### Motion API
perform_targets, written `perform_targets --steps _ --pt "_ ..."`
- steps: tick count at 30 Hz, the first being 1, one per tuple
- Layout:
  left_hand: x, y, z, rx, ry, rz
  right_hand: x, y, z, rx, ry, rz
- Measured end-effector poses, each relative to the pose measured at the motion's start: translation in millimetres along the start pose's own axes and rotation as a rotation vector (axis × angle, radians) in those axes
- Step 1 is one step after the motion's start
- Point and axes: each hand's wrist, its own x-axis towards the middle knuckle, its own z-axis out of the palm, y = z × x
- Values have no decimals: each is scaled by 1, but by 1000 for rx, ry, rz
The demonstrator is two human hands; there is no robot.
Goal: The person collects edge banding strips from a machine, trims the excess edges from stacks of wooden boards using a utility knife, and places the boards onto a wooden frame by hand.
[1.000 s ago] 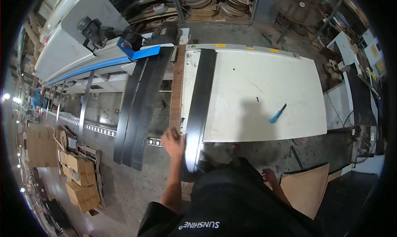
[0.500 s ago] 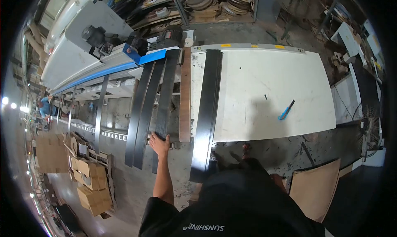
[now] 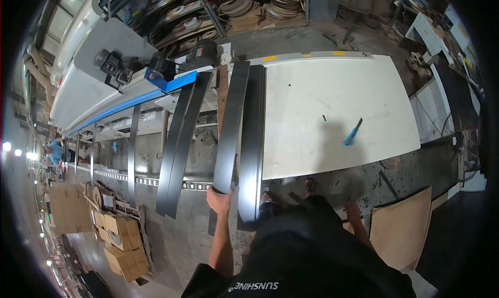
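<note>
A worker in a black shirt (image 3: 291,261) with white "SUNSHINE" lettering grips the near end of a long, narrow, dark glossy board (image 3: 230,126) at a workshop bench, the left hand (image 3: 219,200) closed around it with the thumb on top. The held board slants across a brown wood-grained strip (image 3: 223,87), just beside a pile of long black boards (image 3: 252,142) on the left side of a white rectangular tabletop (image 3: 332,100). The right hand (image 3: 353,211) hangs low, blurred, near a tan flat panel (image 3: 401,228); whether its fingers are open or curled cannot be told. A blue-handled knife (image 3: 351,135) lies on the tabletop, while two more black boards (image 3: 179,147) extend side by side from a white machine (image 3: 125,43) with a blue bracket (image 3: 179,82)
</note>
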Motion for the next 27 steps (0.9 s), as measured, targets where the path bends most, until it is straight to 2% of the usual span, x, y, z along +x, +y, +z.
perform_targets --steps 1,3,5,7,9,11,15,18,22,25,27 --pt "-18 6 -3 -24 10 10 10 -14 1 -70 47 -51" --pt "-50 7 -9 -65 -29 2 46 -40 15 304 -40 -84" --pt "-76 1 -15 -124 -102 -28 25 -165 22 537 -112 -261" --pt "-99 -19 -9 -176 -89 44 52 -229 46 691 -180 -333" --pt "-120 -13 -22 -201 -116 79 58 -318 56 692 -189 -458" --pt "-139 -18 -24 -232 -99 125 76 -384 56 694 -293 -604" --pt "-174 -42 -27 -277 -136 171 73 -510 40 759 -249 -640" --pt "-198 -51 -36 -223 -157 192 74 -556 32 859 -263 -611" --pt "-226 -68 -32 -139 -81 286 76 -567 27 570 -187 -780" --pt "-243 -60 -29 -140 -120 32 46 -566 36 725 -266 -863" --pt "-251 -57 -29 -113 -134 17 17 -566 36 680 -314 -863"
